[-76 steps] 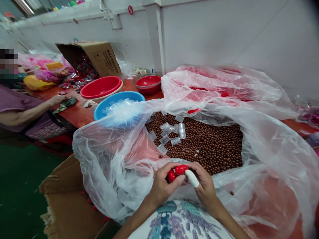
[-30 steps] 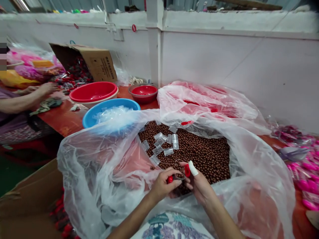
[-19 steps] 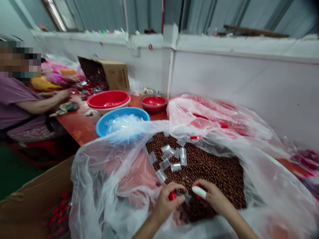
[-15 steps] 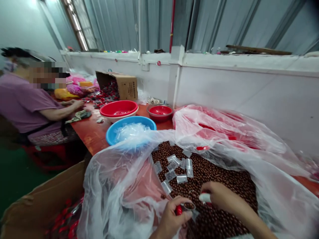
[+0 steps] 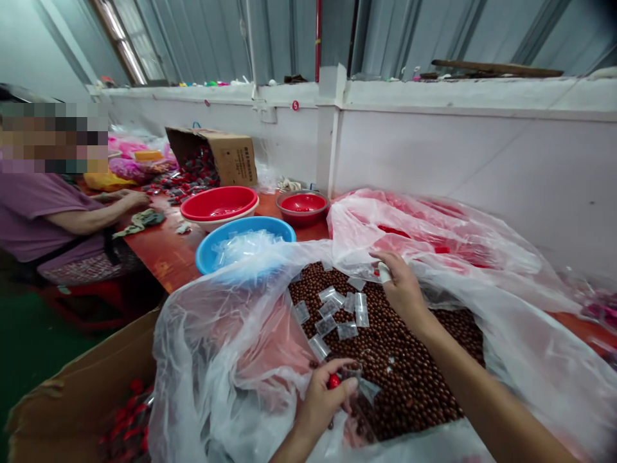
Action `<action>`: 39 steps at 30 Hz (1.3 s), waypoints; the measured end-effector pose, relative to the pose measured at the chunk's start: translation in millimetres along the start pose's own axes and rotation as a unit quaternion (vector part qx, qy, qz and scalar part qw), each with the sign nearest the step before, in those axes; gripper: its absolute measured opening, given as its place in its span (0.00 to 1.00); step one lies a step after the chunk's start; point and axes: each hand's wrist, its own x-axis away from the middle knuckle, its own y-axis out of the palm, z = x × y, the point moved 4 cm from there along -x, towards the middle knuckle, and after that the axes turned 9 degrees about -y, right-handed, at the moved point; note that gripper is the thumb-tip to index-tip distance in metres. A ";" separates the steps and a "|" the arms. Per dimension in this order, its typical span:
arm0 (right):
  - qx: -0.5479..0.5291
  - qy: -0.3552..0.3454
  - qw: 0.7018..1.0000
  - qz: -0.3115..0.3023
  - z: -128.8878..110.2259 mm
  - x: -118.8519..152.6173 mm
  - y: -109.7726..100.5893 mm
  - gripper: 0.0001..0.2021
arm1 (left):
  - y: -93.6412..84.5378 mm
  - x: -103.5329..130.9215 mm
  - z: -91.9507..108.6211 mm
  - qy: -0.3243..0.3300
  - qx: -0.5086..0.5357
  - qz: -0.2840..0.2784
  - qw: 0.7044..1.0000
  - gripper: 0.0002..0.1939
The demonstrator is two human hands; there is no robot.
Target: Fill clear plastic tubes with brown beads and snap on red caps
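While left hand (image 5: 324, 400) low around red-tipped tube (image 5: 334, 381), right hand (image 5: 402, 283) far forward.

Open air for you over the brown beads (image 5: 409, 366) between your left hand (image 5: 328, 393) and right hand (image 5: 398, 281); the clear plastic sleeves (image 5: 348, 330) there lie low. Near edge taken up by your left hand, closed round a red-ended clear tube (image 5: 334, 381); your right forearm (image 5: 486, 382) spans the right side. Raised folds of the translucent bag (image 5: 193, 341) bar you leftward from the open cardboard box (image 5: 72, 386); ahead-left, the blue basin (image 5: 206, 251) stands in the way.
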 end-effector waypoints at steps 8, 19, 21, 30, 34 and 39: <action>0.092 0.113 0.989 -0.025 101.7 27.0 -23.2 0.16 | 2.9 -3.6 18.4 -0.004 -0.006 0.003 1.000 0.25; -0.028 0.154 0.988 -0.009 103.0 28.5 9.0 0.11 | 7.1 -7.0 19.6 0.011 0.038 0.024 0.999 0.27; -0.061 0.170 0.983 0.013 90.8 36.1 3.2 0.13 | 8.1 -6.8 21.5 0.010 0.041 0.023 0.999 0.27; -0.454 0.367 0.805 0.108 21.3 98.8 -9.2 0.30 | 24.1 -4.6 31.3 -0.010 -0.011 -0.030 0.999 0.25; -0.480 0.407 0.769 0.106 5.6 128.6 -4.5 0.28 | 31.4 2.2 36.1 -0.009 -0.036 -0.041 0.998 0.22; -0.456 0.382 0.788 0.158 -4.6 154.7 -3.3 0.23 | 38.0 9.0 37.9 -0.022 -0.019 -0.060 0.998 0.22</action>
